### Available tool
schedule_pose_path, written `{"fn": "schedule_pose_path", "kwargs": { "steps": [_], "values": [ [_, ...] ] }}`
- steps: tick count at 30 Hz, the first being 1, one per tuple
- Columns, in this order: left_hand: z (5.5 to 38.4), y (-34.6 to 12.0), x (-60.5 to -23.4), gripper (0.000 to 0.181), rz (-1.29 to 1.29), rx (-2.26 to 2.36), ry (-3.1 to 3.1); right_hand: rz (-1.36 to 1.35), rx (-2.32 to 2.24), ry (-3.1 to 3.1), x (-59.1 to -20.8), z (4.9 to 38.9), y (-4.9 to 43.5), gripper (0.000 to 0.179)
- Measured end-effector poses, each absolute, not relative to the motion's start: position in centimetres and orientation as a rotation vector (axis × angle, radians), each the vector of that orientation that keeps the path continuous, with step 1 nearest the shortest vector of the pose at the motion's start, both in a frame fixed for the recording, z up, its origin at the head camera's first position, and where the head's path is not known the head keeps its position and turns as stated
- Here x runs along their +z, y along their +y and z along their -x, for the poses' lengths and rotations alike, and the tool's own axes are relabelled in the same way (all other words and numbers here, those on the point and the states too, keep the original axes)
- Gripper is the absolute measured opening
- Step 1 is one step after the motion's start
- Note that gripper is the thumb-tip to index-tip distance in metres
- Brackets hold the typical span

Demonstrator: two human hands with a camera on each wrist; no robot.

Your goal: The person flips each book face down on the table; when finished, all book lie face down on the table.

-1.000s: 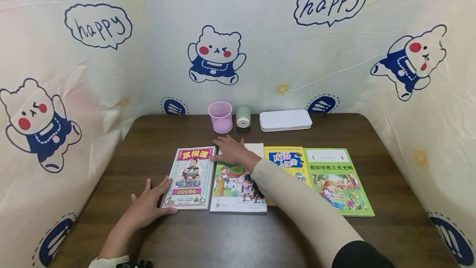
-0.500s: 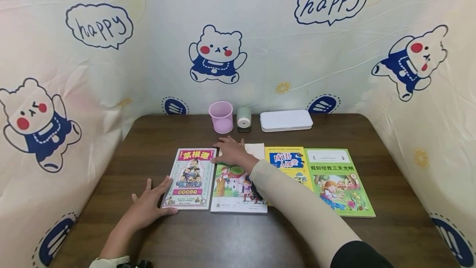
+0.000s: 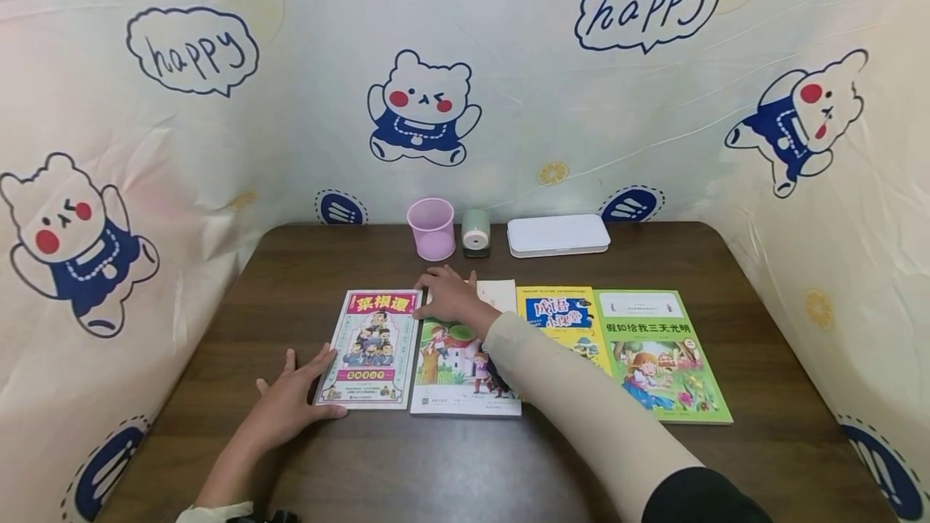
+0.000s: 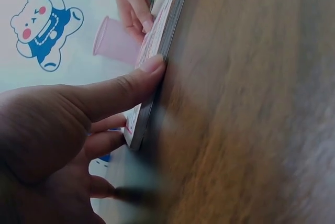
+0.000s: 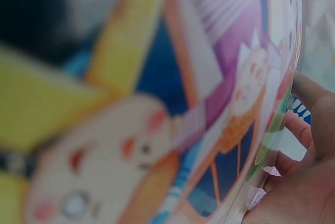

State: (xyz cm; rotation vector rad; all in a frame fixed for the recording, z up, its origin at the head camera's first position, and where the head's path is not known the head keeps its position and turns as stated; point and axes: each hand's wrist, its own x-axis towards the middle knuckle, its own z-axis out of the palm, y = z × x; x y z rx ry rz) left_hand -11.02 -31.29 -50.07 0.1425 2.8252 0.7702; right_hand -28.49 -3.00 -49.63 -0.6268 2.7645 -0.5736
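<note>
A pink-bordered book [image 3: 376, 349] lies flat at the left end of a row of books. My left hand [image 3: 286, 400] touches its lower left corner, fingers along the left edge and thumb at the near edge. In the left wrist view the thumb [image 4: 128, 90] lies against the cover's rim. My right hand [image 3: 458, 297] rests spread over the upper part of the second book [image 3: 465, 402], a picture-covered one, with a fingertip reaching the pink book's right edge. The cover's drawings [image 5: 157, 130] fill the right wrist view. My right sleeve hides part of the yellow book [image 3: 559, 309].
A green book [image 3: 664, 378] ends the row at the right. Along the back of the brown table [image 3: 407, 466] stand a pink cup [image 3: 432, 232], a small green pencil sharpener [image 3: 475, 232] and a white flat case [image 3: 558, 235]. Printed cloth [image 3: 523, 127] hangs behind and at both sides.
</note>
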Motion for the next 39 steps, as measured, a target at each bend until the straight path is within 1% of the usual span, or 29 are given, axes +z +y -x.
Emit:
{"fn": "schedule_pose_path", "kwargs": {
  "steps": [8,18,26,34,39],
  "values": [
    [10.9,-31.3,-50.5,0.105,-0.139,0.913,2.824,0.592,-0.599,2.758,-49.9,28.7,-3.2,0.050],
    [10.8,-31.3,-50.9,0.107,-0.089,0.982,2.796,0.603,-0.601,2.771,-50.0,28.5,-3.1,0.049],
    [10.6,-31.1,-50.2,0.107,-0.087,1.036,2.786,0.580,-0.609,2.742,-50.7,28.9,-3.2,0.050],
    [10.7,-30.7,-49.3,0.111,-0.098,1.161,2.743,0.608,-0.635,2.738,-49.7,28.3,-2.9,0.045],
    [10.4,-30.5,-49.1,0.108,-0.152,1.254,2.732,0.620,-0.625,2.744,-49.7,28.1,-2.8,0.045]
  ]
}}
